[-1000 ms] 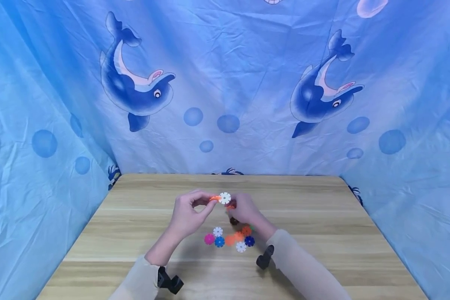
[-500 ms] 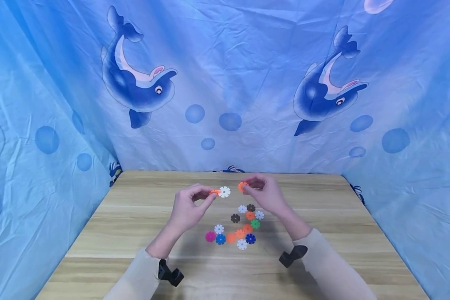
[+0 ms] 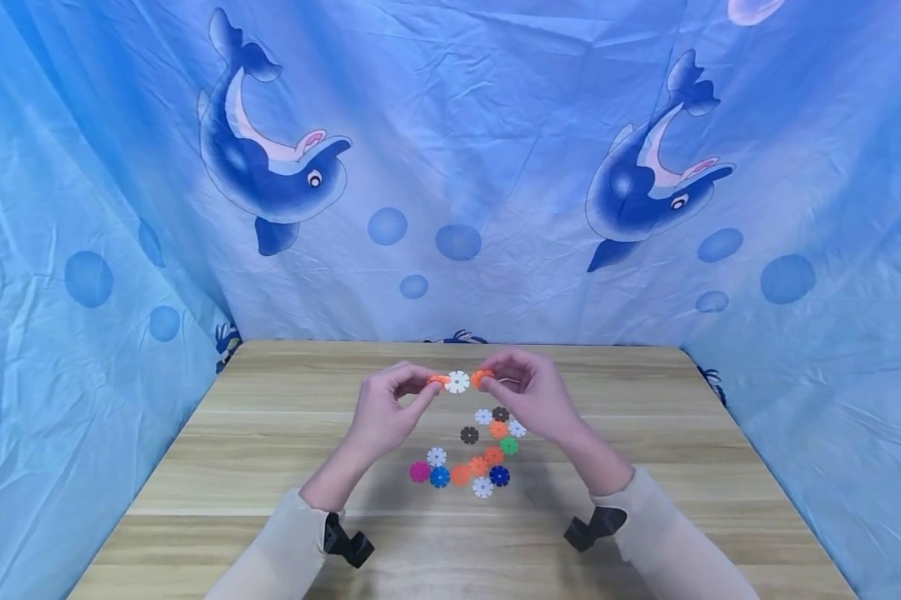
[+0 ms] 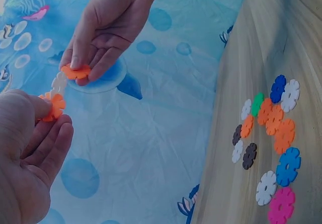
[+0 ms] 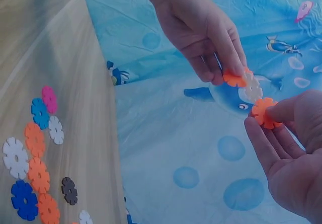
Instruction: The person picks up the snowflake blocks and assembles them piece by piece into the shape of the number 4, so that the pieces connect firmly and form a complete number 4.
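Note:
Above the table, my left hand [image 3: 392,408] pinches an orange snowflake building disc [image 4: 54,107] between thumb and fingers. A white snowflake disc [image 3: 458,382] is joined to it edge to edge, the two set at an angle. My right hand [image 3: 534,400] pinches a second orange snowflake disc [image 5: 264,112], whose edge is right at the free side of the white one. Fingertips cover part of both orange discs.
Several loose snowflake discs lie on the wooden table [image 3: 270,467] below the hands: a pink disc [image 3: 420,472], a green disc [image 3: 509,446], a dark blue disc [image 3: 499,476], a brown disc [image 3: 469,435], plus orange, white and light blue ones. A dolphin-print curtain [image 3: 450,167] surrounds the table.
My right hand rose from over the loose discs with an orange disc, then moved slightly left. My left hand brought the joined white and orange discs slightly right, closing the gap.

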{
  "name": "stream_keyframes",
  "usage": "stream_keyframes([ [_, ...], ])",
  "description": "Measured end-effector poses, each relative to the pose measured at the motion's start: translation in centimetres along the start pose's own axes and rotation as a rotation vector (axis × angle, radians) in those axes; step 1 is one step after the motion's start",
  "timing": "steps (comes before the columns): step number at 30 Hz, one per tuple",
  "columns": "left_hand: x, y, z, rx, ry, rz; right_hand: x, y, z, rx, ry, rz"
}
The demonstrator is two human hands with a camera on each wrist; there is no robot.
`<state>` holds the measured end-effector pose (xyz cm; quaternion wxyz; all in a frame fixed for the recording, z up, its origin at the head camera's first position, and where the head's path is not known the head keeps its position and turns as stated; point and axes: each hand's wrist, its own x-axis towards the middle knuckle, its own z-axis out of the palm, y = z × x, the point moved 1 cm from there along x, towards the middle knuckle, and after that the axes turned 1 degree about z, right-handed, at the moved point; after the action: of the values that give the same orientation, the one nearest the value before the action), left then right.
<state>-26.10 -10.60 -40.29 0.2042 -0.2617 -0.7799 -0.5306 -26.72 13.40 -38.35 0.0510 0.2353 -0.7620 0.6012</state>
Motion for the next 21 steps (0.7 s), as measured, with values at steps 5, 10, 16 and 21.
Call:
stream_keyframes([
  [5,-0.13,-0.03,0.11,-0.014,-0.022,-0.007,-0.22,0.04,0.48,-0.046,0.009,-0.027],
  [10,-0.09,-0.01,0.16,-0.005,-0.034,-0.029,-0.58,0.1,0.64,-0.103,0.033,-0.049],
  [16,-0.12,0.0,0.14,-0.003,-0.034,-0.065,-0.72,0.02,0.68,-0.111,0.038,-0.063],
  [21,-0.15,0.03,0.23,-0.01,-0.036,-0.061,-0.76,-0.1,0.67,-0.126,0.039,-0.062],
])
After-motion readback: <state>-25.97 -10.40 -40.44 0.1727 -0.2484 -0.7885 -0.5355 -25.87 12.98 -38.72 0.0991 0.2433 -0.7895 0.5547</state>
